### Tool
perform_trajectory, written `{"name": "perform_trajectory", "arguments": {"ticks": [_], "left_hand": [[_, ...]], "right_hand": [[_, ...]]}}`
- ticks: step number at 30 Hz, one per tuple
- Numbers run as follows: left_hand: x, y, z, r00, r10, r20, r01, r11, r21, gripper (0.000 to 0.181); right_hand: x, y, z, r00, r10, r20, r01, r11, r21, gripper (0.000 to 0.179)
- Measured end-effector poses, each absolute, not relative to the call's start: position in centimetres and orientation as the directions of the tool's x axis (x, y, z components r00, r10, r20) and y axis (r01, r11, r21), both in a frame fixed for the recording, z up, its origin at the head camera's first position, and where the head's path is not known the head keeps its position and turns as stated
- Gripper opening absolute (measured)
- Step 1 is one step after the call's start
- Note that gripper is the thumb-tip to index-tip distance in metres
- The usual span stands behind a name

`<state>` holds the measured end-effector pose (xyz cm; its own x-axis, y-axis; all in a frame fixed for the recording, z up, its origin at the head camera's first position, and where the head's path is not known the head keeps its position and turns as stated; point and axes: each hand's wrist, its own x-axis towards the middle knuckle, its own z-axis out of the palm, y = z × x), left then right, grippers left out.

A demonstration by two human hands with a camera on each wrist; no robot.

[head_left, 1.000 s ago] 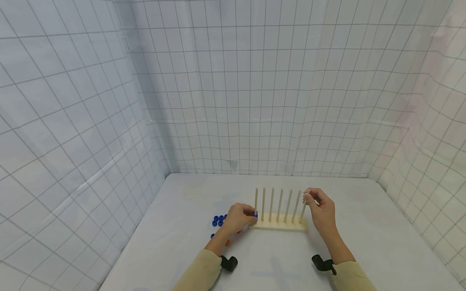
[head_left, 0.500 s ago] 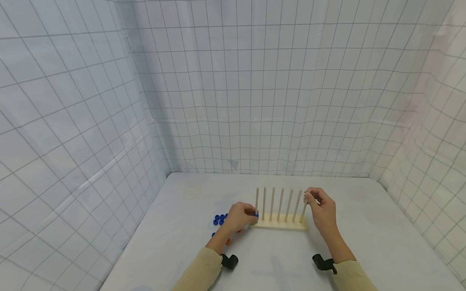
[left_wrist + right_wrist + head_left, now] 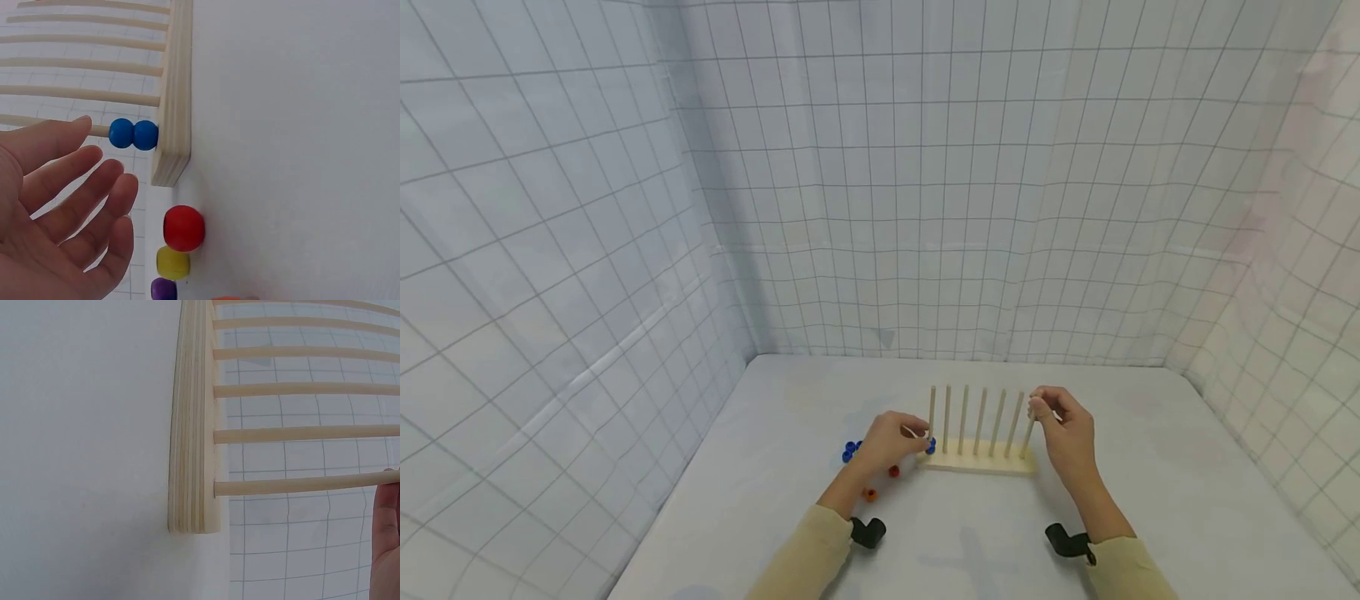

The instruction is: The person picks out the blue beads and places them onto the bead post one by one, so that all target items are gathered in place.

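A pale wooden base (image 3: 981,467) with a row of upright pegs stands on the table. Two blue beads (image 3: 121,133) sit stacked at the foot of the leftmost peg (image 3: 932,406), the lower one against the base. Beside that peg is my left hand (image 3: 886,443), its fingers spread and relaxed. In the left wrist view its thumb (image 3: 80,123) is near the peg, above the beads, and no bead is in the fingers. My right hand (image 3: 1066,435) pinches the rightmost peg (image 3: 300,484) near its top; most of that hand falls outside the right wrist view.
Left of the base lie loose beads: red (image 3: 184,228), yellow (image 3: 173,262), purple (image 3: 164,289), orange (image 3: 870,495) and several blue beads (image 3: 848,456), partly hidden by my left hand. White gridded cloth (image 3: 955,208) walls the table's back and sides.
My left fingers have let go of the blue bead at the leftmost peg and spread, the hand shifting slightly back and up. The right hand keeps its hold on the rightmost peg.
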<state>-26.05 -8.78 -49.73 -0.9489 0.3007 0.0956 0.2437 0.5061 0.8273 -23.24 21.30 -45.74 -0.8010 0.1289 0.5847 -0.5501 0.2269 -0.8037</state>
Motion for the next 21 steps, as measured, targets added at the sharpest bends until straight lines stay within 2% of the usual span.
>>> {"name": "perform_trajectory", "arguments": {"ticks": [10, 21], "left_hand": [[-25.6, -10.9, -47.3, -0.954, 0.257, 0.153, 0.270, 0.517, 0.813, 0.019], [-25.4, -14.0, -45.9, -0.969, 0.179, 0.169, 0.241, 0.562, 0.791, 0.019]], "right_hand": [[-23.0, 21.0, -45.5, -0.784, 0.146, 0.604, -0.556, 0.270, -0.787, 0.008], [-23.2, 20.7, -45.9, -0.782, 0.157, 0.603, -0.548, 0.287, -0.786, 0.008]]}}
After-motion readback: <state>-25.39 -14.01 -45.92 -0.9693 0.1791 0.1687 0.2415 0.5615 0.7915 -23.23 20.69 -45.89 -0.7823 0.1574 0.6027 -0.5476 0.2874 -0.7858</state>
